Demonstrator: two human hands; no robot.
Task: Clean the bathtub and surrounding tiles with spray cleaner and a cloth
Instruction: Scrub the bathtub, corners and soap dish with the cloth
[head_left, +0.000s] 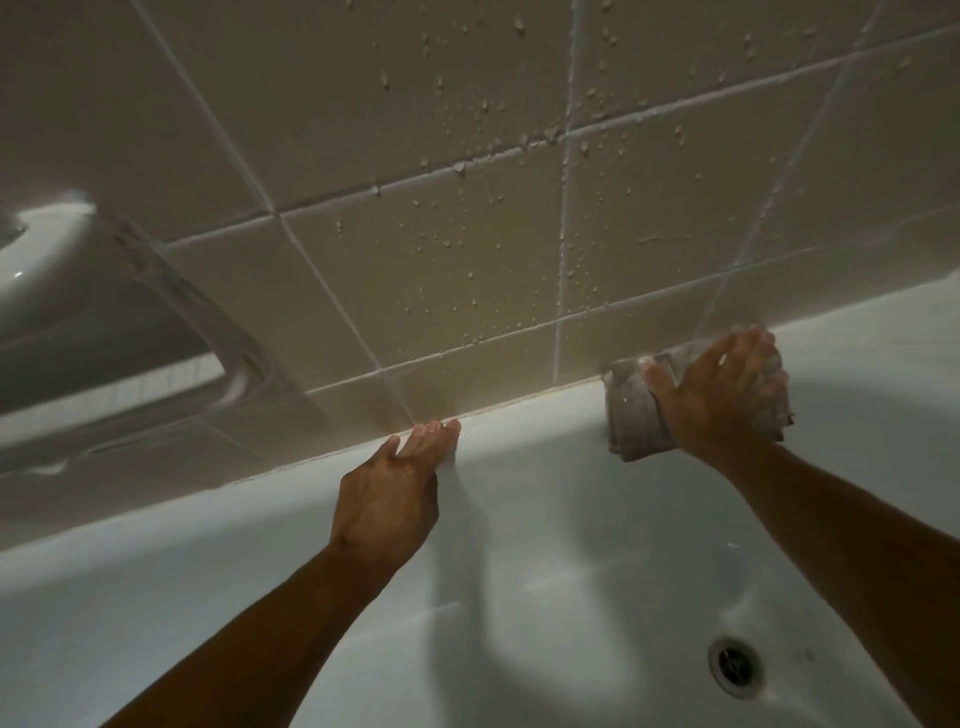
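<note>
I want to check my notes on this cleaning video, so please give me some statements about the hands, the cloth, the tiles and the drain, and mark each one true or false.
1. The right hand presses a cloth on the bathtub rim. True.
2. The left hand holds a spray bottle. False: it holds nothing; its straight fingers rest on the rim by the wall.
3. The tiles carry many droplets. True.
4. The drain lies directly under the left hand. False: it is at the lower right, below the right arm.
5. The cloth lies in the tub bottom. False: it is up on the rim.
</note>
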